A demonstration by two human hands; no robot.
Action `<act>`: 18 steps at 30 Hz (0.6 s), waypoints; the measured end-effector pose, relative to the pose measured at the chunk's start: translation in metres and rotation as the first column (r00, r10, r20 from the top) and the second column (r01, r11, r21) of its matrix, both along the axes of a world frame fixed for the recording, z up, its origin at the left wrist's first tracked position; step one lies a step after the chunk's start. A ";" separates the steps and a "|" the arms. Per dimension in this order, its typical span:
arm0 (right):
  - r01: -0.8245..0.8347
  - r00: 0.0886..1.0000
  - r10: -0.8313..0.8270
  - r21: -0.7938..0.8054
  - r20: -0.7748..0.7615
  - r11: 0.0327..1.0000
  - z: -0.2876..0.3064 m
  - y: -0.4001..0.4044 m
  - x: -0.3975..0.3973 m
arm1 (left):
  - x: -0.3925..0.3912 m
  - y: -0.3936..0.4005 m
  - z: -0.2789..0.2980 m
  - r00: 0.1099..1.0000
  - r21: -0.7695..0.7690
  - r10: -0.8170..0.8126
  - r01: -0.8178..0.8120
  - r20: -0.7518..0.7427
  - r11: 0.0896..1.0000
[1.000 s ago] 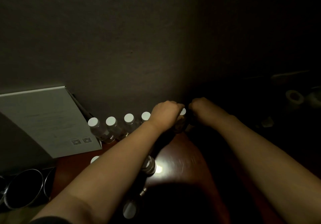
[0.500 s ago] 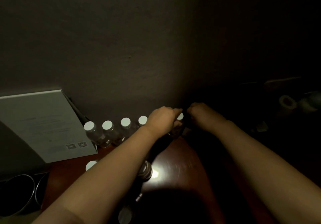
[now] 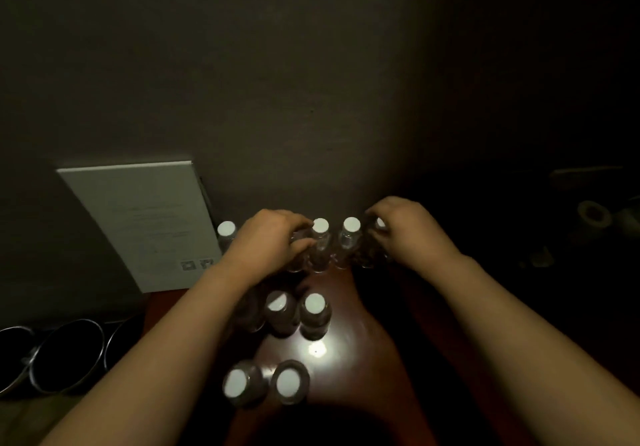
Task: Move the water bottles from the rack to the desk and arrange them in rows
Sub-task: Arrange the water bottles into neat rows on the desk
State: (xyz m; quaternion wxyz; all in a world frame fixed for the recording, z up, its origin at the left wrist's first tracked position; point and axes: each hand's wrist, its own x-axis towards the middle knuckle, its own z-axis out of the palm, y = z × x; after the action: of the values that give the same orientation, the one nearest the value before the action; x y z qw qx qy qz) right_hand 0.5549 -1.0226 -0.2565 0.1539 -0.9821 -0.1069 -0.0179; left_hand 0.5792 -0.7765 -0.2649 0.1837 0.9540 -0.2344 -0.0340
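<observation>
Several clear water bottles with white caps stand in rows on the dark reddish desk (image 3: 360, 310). The back row runs along the wall; one bottle (image 3: 226, 234) stands at its left end and two bottles (image 3: 320, 234) (image 3: 350, 234) show between my hands. My left hand (image 3: 268, 238) curls round a bottle in that row, its cap hidden beneath the hand. My right hand (image 3: 403, 227) grips the bottle (image 3: 379, 224) at the row's right end. Closer to me stand two bottles (image 3: 280, 310) (image 3: 315, 312), and two more (image 3: 242, 381) (image 3: 290, 381) in front.
A white box (image 3: 145, 224) leans against the wall at the left. Metal pots (image 3: 65, 355) sit lower left, off the desk. Dim objects, one like a tape roll (image 3: 594, 213), lie in the dark at the right. The scene is poorly lit.
The view has shifted, so more bottles show in front. My hands, close together a second ago, have spread apart along the back row, with two bottles now standing between them.
</observation>
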 end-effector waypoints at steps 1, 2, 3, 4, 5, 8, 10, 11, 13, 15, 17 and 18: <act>-0.026 1.000 0.026 0.003 -0.003 1.000 0.003 0.012 -0.006 | -0.005 0.016 0.002 0.999 0.006 0.039 -0.038 -0.014 0.999; -0.051 0.999 0.051 0.007 -0.007 0.999 0.005 0.024 -0.011 | -0.011 0.030 0.003 0.996 0.016 0.079 -0.078 -0.032 0.997; -0.077 0.997 0.077 0.015 -0.017 0.997 0.006 0.036 -0.016 | -0.015 0.044 0.004 0.991 0.028 0.120 -0.118 -0.058 0.993; -0.102 0.994 0.103 0.025 -0.031 0.994 0.006 0.047 -0.020 | -0.020 0.057 0.004 0.983 0.035 0.161 -0.159 -0.087 0.987; -0.125 0.991 0.126 0.025 -0.047 0.992 0.006 0.058 -0.024 | -0.025 0.069 0.003 0.973 0.036 0.201 -0.198 -0.116 0.979; -0.198 0.975 0.197 0.005 -0.098 0.980 0.002 0.088 -0.032 | -0.039 0.093 -0.004 0.945 0.057 0.256 -0.249 -0.206 0.967; -0.254 0.956 0.248 -0.024 -0.156 0.967 -0.003 0.105 -0.037 | -0.048 0.100 -0.009 0.940 0.069 0.246 -0.237 -0.237 0.969; -0.282 0.944 0.268 -0.045 -0.193 0.959 -0.004 0.112 -0.039 | -0.051 0.101 -0.012 0.938 0.068 0.239 -0.229 -0.251 0.971; -0.326 0.921 0.303 -0.057 -0.244 0.944 -0.008 0.125 -0.043 | -0.057 0.102 -0.019 0.936 0.075 0.229 -0.217 -0.266 0.973; -0.352 0.904 0.324 -0.054 -0.280 0.934 -0.011 0.136 -0.046 | -0.060 0.101 -0.028 0.936 0.106 0.240 -0.219 -0.257 0.970; -0.369 0.886 0.328 -0.069 -0.327 0.927 -0.014 0.144 -0.046 | -0.063 0.098 -0.036 0.935 0.151 0.271 -0.241 -0.229 0.959; -0.372 0.877 0.324 -0.075 -0.355 0.925 -0.015 0.147 -0.046 | -0.064 0.095 -0.039 0.936 0.167 0.284 -0.252 -0.207 0.953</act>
State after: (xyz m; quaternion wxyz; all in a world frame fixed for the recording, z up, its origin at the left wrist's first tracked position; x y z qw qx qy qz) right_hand 0.5087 -0.8761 -0.2719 0.1009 -0.9436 -0.2550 0.1856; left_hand 0.5151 -0.6812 -0.3037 0.1458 0.9772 -0.0763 -0.1342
